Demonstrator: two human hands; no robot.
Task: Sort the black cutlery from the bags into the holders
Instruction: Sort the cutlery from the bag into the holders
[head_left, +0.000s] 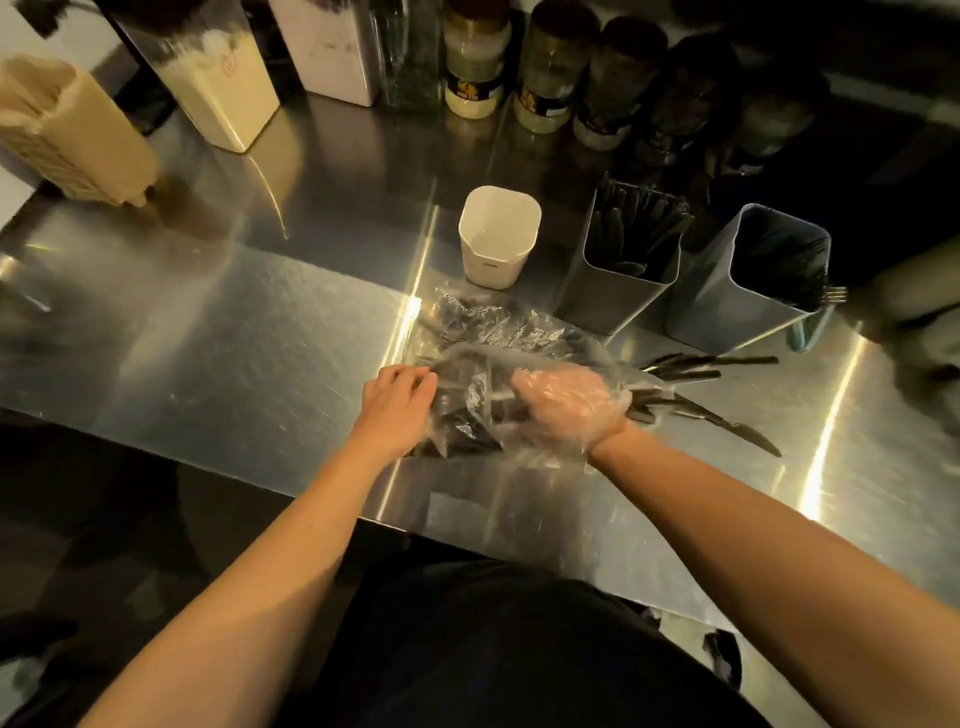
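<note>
Head view, read from left to right across the steel bench (208, 332). A beige slotted holder (72, 130) stands at the far left; its contents cannot be identified.

The left hand (397, 395) is bare, with fingers curled onto the left edge of the clear bag (488, 364). It appears to pinch the film, though the contact itself is blurred. The bag lies at mid-bench and contains a dark mass of black cutlery; individual pieces inside cannot be told apart through the crumpled plastic. Just behind the bag stands a white holder (498, 239), which shows no cutlery inside.

The right hand (569, 405) wears a thin transparent glove and is clenched around the right part of the bag, apparently grasping cutlery through or inside the film. Loose black knives (711, 369) lie on the bench just beside and past this hand.

Further right, a grey holder (623, 260) already carries black handles, and a blue-grey holder (748, 280) carries dark pieces, with fork tines showing at its right edge.

Judgement: sorting is partly complete. Two holders are stocked; the bag contents and the loose knives remain. The count remaining is not determinable. The right edge of the scene is dark and blurred.
</note>
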